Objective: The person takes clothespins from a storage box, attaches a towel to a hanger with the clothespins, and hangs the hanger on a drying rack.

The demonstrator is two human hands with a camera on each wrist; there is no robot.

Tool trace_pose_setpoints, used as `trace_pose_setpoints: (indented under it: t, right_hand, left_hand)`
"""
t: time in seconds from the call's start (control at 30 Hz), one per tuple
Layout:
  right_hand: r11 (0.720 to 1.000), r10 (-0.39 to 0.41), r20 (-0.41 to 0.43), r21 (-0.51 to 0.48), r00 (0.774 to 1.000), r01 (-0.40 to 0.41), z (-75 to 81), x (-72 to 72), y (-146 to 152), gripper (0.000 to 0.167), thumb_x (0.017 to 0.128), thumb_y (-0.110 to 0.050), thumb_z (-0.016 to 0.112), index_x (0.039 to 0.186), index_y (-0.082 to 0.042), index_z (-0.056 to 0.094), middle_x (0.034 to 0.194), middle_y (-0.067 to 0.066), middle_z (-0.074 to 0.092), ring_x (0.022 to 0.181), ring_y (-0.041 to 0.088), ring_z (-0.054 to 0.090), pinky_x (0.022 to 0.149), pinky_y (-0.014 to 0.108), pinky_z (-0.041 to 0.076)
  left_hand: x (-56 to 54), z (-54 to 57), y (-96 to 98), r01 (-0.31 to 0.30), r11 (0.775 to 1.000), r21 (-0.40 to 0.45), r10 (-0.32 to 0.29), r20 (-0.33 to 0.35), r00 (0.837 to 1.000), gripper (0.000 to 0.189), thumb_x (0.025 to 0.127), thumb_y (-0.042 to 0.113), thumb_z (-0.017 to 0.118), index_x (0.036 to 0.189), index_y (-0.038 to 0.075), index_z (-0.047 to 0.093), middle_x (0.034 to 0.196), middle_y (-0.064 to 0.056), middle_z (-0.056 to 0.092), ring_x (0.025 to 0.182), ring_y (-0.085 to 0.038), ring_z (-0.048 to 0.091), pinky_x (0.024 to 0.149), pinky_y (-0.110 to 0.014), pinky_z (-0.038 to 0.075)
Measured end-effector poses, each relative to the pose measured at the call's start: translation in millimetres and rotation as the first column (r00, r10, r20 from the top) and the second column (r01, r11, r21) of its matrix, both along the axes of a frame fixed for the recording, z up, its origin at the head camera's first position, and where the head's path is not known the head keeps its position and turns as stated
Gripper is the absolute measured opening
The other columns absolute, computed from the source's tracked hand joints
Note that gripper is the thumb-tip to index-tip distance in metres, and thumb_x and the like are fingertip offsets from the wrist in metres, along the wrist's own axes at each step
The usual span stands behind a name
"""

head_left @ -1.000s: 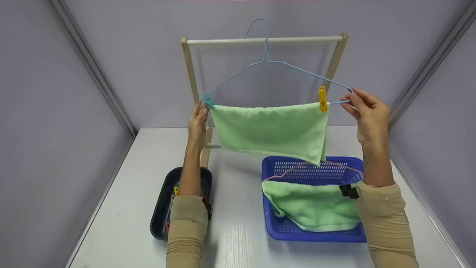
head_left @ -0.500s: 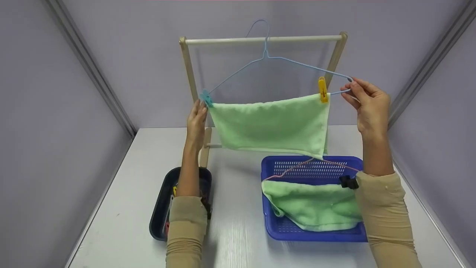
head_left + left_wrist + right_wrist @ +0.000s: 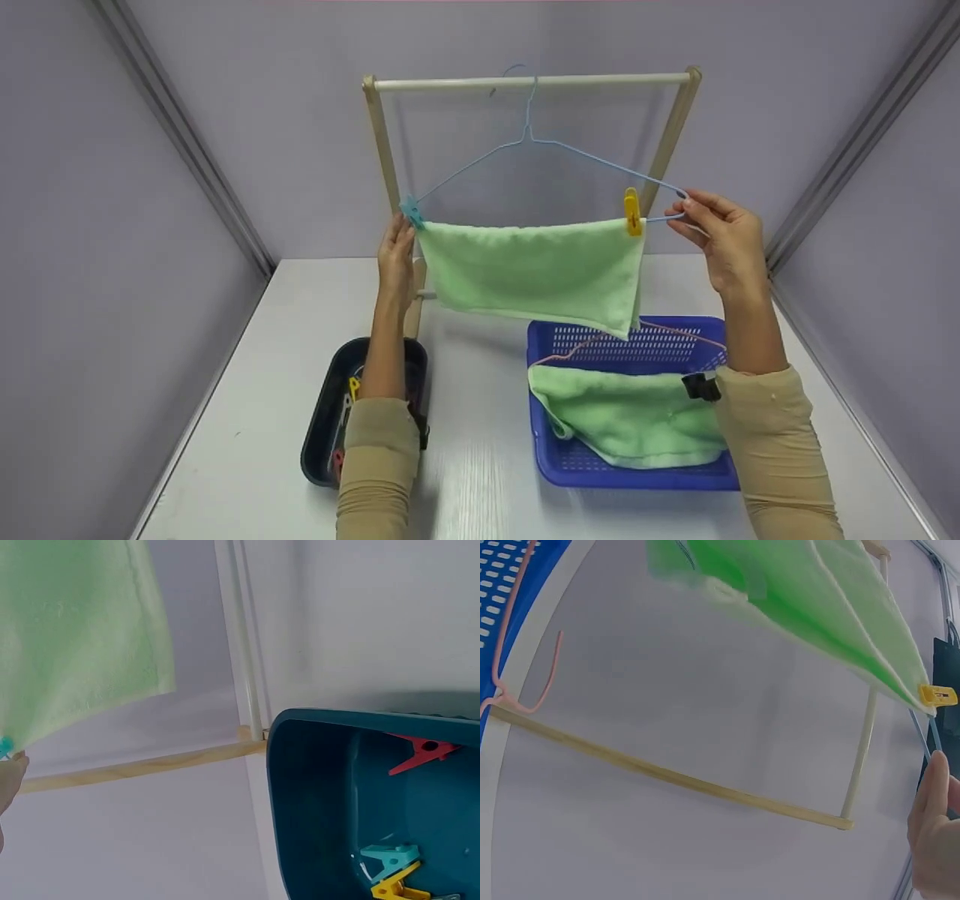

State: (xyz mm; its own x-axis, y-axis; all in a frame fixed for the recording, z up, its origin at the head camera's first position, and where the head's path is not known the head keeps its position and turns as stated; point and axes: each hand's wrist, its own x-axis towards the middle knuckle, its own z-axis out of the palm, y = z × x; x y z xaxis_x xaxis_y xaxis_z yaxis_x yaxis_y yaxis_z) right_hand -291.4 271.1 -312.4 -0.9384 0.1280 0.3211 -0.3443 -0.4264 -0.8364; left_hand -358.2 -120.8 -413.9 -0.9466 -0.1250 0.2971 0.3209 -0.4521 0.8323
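In the head view a light blue wire hanger point(image 3: 600, 160) is at the rack's top bar, its hook curving over the bar. A folded pale green towel point(image 3: 525, 274) hangs from its lower wire. A teal clothespin point(image 3: 412, 212) clips the towel's left corner, a yellow clothespin point(image 3: 633, 212) the right. My left hand point(image 3: 395, 259) holds the hanger's left end just below the teal clothespin; the exact contact is partly hidden. My right hand point(image 3: 726, 240) pinches the hanger's right end between thumb and fingers, beyond the yellow clothespin.
The wooden rack point(image 3: 382, 142) stands at the back, with a white bar point(image 3: 615, 79) on top. At front right sits a blue basket point(image 3: 551, 472) with another green towel point(image 3: 637, 416) and a pink hanger point(image 3: 686, 332). A dark bin point(image 3: 311, 765) at left holds several clothespins.
The hanger and towel rise slightly, then drop lower and shift a little left. The hook goes from standing above the bar to sitting down over it. Both hands keep their places on the hanger.
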Motion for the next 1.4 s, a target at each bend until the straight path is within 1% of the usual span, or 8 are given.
trace_pose_setpoints:
  t: [0.23, 0.4, 0.57, 0.73, 0.93, 1.23, 1.3, 1.4]
  right_hand:
    - [0.982, 0.074, 0.044, 0.173, 0.996, -0.08, -8.3, 2.4, 2, 0.022, 0.085, 0.0, 0.062, 0.106, 0.007, 0.064, 0.084, 0.014, 0.066, 0.078, 0.023, 0.066, 0.074, 0.03, 0.051]
    - [0.943, 0.113, 0.054, 0.309, 0.992, -0.124, -9.0, 5.8, 0, 0.029, 0.087, -0.002, 0.06, 0.114, 0.009, 0.059, 0.087, 0.014, 0.064, 0.081, 0.022, 0.065, 0.074, 0.029, 0.051]
    - [0.922, 0.093, 0.065, 0.37, 0.994, -0.11, -12.4, 7.1, -11, 0.029, 0.088, 0.001, 0.058, 0.115, 0.012, 0.056, 0.089, 0.013, 0.062, 0.081, 0.021, 0.066, 0.073, 0.028, 0.051]
    - [0.933, 0.018, 0.05, 0.357, 0.999, -0.034, -29.5, 5.1, -27, 0.027, 0.089, 0.003, 0.055, 0.115, 0.013, 0.055, 0.092, 0.015, 0.059, 0.081, 0.02, 0.066, 0.074, 0.028, 0.05]
    - [0.933, -0.052, 0.019, 0.357, 0.998, 0.041, -59.2, 1.3, -47, 0.031, 0.09, 0.004, 0.053, 0.118, 0.017, 0.049, 0.099, 0.018, 0.054, 0.087, 0.02, 0.065, 0.078, 0.029, 0.049]
    - [0.928, -0.11, -0.022, 0.357, 0.994, 0.111, -82.3, -6.1, -58, 0.03, 0.091, 0.004, 0.052, 0.119, 0.013, 0.051, 0.102, 0.021, 0.052, 0.09, 0.021, 0.064, 0.08, 0.031, 0.049]
    - [0.922, -0.117, -0.035, 0.368, 0.993, 0.122, -84.6, -6.9, -59, 0.03, 0.091, 0.002, 0.053, 0.119, 0.013, 0.052, 0.102, 0.02, 0.052, 0.091, 0.021, 0.064, 0.08, 0.031, 0.049]
    - [0.917, -0.118, -0.04, 0.378, 0.992, 0.125, -86.7, -7.0, -60, 0.03, 0.091, -0.001, 0.054, 0.118, 0.011, 0.052, 0.103, 0.019, 0.053, 0.092, 0.021, 0.063, 0.081, 0.031, 0.049]
  left_hand:
    - [-3.6, -10.7, -0.1, -0.055, 0.998, -0.019, 0.056, 0.051, 0.997, 0.055, 0.097, 0.011, 0.045, 0.144, 0.0, 0.018, 0.147, -0.013, 0.024, 0.133, -0.017, 0.025, 0.105, -0.024, 0.021]
    - [-4.1, -11.8, -2.8, -0.079, 0.996, -0.039, 0.081, 0.069, 0.994, 0.053, 0.097, 0.01, 0.044, 0.143, 0.0, 0.019, 0.146, -0.015, 0.025, 0.133, -0.018, 0.024, 0.105, -0.025, 0.021]
    - [-2.4, -10.5, -6.5, -0.082, 0.996, -0.034, 0.084, 0.094, 0.992, 0.052, 0.098, 0.009, 0.043, 0.143, -0.002, 0.02, 0.146, -0.017, 0.025, 0.133, -0.021, 0.024, 0.106, -0.025, 0.021]
    - [7.4, -7.8, -8.3, -0.077, 0.992, -0.101, 0.088, 0.101, 0.991, 0.05, 0.098, 0.01, 0.042, 0.142, -0.003, 0.022, 0.145, -0.017, 0.026, 0.132, -0.021, 0.025, 0.106, -0.026, 0.02]
    - [31.5, 0.5, -5.8, -0.095, 0.962, -0.254, 0.133, 0.137, 0.981, 0.046, 0.097, 0.009, 0.045, 0.138, -0.005, 0.031, 0.14, -0.017, 0.035, 0.128, -0.022, 0.032, 0.103, -0.026, 0.027]
    - [97.7, 1.7, 0.2, -0.044, 0.864, -0.502, 0.148, 0.17, 0.974, 0.04, 0.097, 0.014, 0.047, 0.131, -0.006, 0.041, 0.134, -0.02, 0.042, 0.127, -0.028, 0.035, 0.103, -0.038, 0.028]
    - [109.9, -3.1, 0.5, -0.036, 0.82, -0.572, 0.158, 0.166, 0.973, 0.041, 0.097, 0.016, 0.047, 0.131, -0.005, 0.042, 0.135, -0.022, 0.041, 0.127, -0.031, 0.034, 0.103, -0.043, 0.027]
    - [126.0, -13.7, 0.4, -0.021, 0.727, -0.686, 0.186, 0.168, 0.968, 0.041, 0.097, 0.02, 0.048, 0.131, -0.003, 0.043, 0.135, -0.024, 0.041, 0.126, -0.035, 0.034, 0.101, -0.049, 0.028]
